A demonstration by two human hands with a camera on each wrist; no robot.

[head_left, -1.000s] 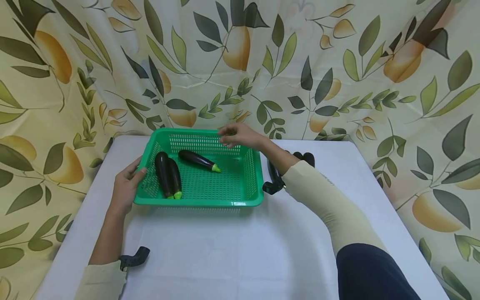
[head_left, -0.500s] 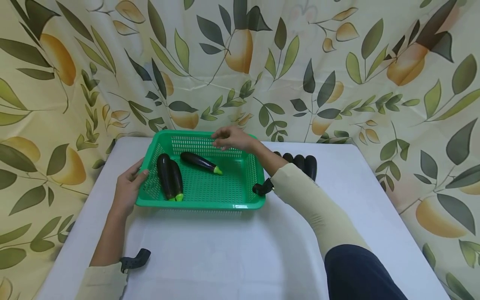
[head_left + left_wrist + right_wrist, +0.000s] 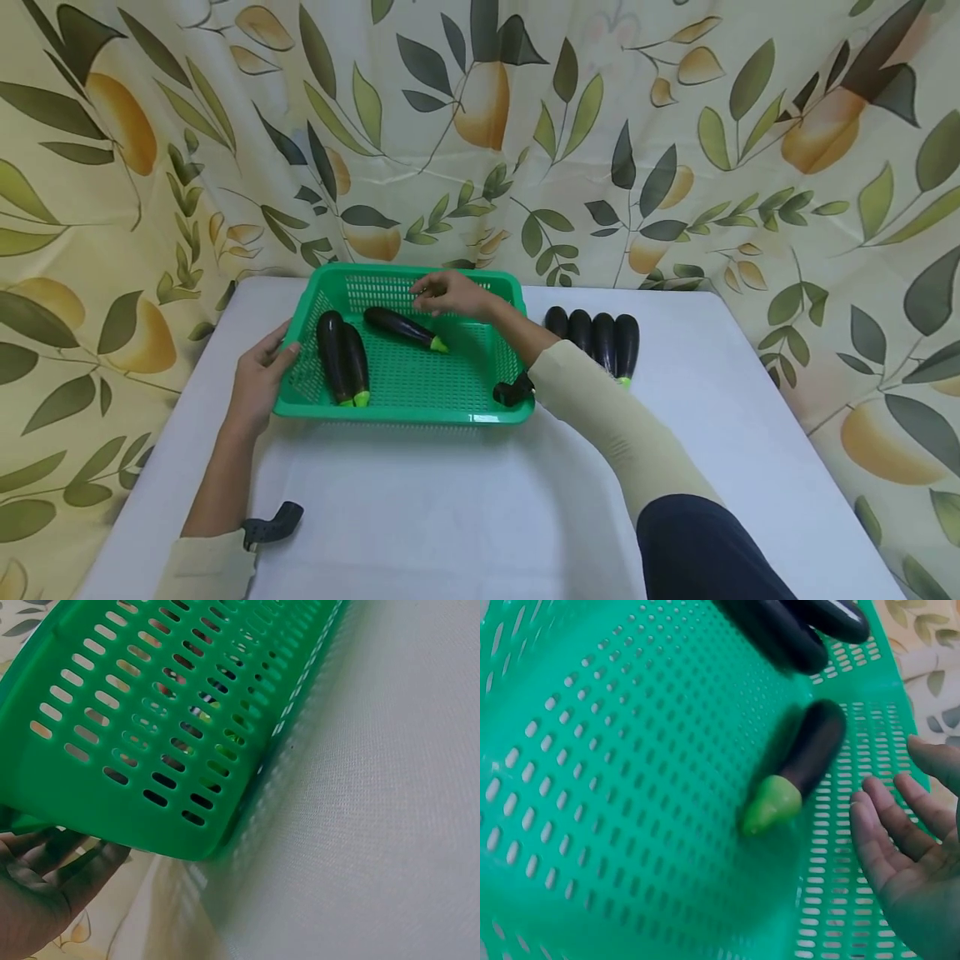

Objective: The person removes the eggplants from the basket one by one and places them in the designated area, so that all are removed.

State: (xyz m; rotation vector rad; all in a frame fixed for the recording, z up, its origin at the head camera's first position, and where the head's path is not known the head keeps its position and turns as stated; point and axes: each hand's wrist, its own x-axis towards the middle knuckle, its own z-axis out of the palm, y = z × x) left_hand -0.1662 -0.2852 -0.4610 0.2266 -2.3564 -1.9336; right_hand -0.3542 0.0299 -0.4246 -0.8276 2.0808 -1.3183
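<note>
A green plastic basket (image 3: 420, 412) stands on the table, its walls and floor full of slots. My left hand (image 3: 257, 379) grips its left rim, thumb on top; the left wrist view shows the fingers (image 3: 88, 874) bent at the rim. Inside lie two eggplants side by side, the left eggplant (image 3: 332, 354) and its neighbour (image 3: 356, 360), with green stem ends toward me. A third eggplant (image 3: 401, 327) lies slantwise near the back wall. Over the basket's back right hovers my right hand (image 3: 453, 296), fingers loosely bent, holding nothing, apart from that eggplant (image 3: 817, 746).
Right of the basket, several more eggplants (image 3: 603, 343) lie in a row on the white-covered table (image 3: 450, 500), partly behind my right forearm. A leaf-and-fruit patterned curtain (image 3: 480, 167) hangs behind the table. Each wrist carries a black camera mount (image 3: 273, 525).
My right hand has moved left and slightly down over the basket, uncovering more of the eggplants on the right. The left hand and the basket's eggplants keep their places.
</note>
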